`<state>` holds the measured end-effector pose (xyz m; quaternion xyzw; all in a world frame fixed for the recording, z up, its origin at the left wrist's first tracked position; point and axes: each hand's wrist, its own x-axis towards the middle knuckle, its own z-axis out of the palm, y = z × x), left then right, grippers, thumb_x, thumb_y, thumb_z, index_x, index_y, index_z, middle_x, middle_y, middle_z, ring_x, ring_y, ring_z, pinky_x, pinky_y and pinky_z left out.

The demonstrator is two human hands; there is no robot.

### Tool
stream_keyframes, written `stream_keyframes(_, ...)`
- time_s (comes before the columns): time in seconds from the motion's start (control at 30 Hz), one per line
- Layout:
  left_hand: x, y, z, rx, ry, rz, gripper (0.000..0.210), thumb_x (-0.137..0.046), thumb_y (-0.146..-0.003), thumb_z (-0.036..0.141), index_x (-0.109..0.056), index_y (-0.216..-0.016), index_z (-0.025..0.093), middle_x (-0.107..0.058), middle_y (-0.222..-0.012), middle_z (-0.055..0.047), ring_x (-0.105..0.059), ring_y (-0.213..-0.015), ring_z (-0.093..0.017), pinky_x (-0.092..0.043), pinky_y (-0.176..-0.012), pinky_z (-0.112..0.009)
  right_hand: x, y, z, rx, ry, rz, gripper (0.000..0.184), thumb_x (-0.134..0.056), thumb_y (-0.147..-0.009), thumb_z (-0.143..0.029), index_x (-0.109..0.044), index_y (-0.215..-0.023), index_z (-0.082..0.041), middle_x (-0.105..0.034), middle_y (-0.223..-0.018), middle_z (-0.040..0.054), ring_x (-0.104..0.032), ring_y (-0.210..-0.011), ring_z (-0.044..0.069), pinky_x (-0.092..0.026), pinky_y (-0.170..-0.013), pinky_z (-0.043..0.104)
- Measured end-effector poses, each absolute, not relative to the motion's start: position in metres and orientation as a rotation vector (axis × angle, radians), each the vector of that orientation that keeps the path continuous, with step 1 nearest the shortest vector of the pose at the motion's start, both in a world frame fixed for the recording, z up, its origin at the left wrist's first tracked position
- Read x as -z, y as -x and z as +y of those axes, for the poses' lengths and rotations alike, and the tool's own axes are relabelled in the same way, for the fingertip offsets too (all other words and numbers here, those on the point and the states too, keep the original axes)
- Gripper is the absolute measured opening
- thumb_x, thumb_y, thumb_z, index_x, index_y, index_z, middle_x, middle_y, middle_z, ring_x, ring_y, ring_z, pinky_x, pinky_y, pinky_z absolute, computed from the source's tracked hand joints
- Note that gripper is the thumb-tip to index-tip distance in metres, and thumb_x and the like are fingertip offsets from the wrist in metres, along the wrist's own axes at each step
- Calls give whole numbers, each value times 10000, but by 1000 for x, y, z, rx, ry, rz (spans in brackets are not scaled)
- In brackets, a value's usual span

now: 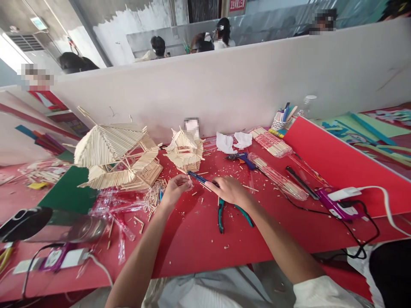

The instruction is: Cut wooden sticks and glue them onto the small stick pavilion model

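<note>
My right hand (229,190) is closed around a slim dark blue tool (198,177) that looks like a utility knife, its tip pointing left. My left hand (175,190) is pinched just left of that tip, around a short wooden stick (189,179) that mostly hides in the fingers. Green-handled pliers (221,216) lie under my right wrist. Just behind my hands stands a small pavilion model of wooden sticks (184,156). A larger stick pavilion (112,147), with a wide pointed roof, is to the left.
Stick offcuts and clear plastic wrappers (109,205) litter the red table (192,248). A blue glue gun (245,159), packs of sticks (278,177) and a purple power strip (338,205) lie to the right. At the left lies a clear bottle (70,224). A white partition (205,81) runs behind.
</note>
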<state>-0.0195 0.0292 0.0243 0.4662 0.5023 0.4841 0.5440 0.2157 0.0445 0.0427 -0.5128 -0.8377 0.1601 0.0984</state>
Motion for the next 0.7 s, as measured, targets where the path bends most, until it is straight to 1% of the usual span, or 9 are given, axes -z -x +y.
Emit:
stream_keyframes(0.1,-23,18,29,-1176,-1091,1200,495,-879,-604,447,-584,-902,184,-675,-755,3,-687,-733,-165,-579,-802,-345,-43,-214,43,-462,1533,-2485,671,-214,-1017,-668,-671,-857,-203,-736,-800,84,-674,-738,219,-274,-587,285)
stream_keyframes(0.27,-21,16,30,-1196,-1101,1191,527,-884,-597,447,-538,-902,192,-691,-764,-1,-715,-767,-193,-586,-790,-353,-47,-212,41,-462,1549,-2490,651,-235,-1013,-672,-670,-869,-209,-727,-792,78,-665,-723,221,-261,-579,290)
stream_keyframes(0.4,-20,13,30,-1215,-1080,1182,547,-886,-603,458,-512,-905,197,-696,-784,-4,-719,-783,-193,-589,-792,-351,-50,-211,39,-477,1529,-2482,631,-234,-1027,-637,-679,-910,-204,-728,-805,79,-664,-731,216,-264,-586,288)
stream_keyframes(0.53,-19,13,30,-1224,-1064,1198,564,-874,-614,482,-489,-920,206,-691,-805,3,-713,-760,-181,-591,-765,-340,-55,-208,36,-481,1508,-2492,651,-219,-1030,-637,-665,-844,-199,-721,-779,76,-659,-717,212,-272,-597,291)
stream_keyframes(0.7,-21,14,29,-1198,-1041,1184,581,-868,-618,475,-472,-948,208,-677,-837,13,-703,-734,-157,-585,-711,-303,-56,-205,36,-475,1523,-2488,654,-217,-1030,-638,-663,-837,-200,-716,-759,73,-652,-706,214,-272,-594,293)
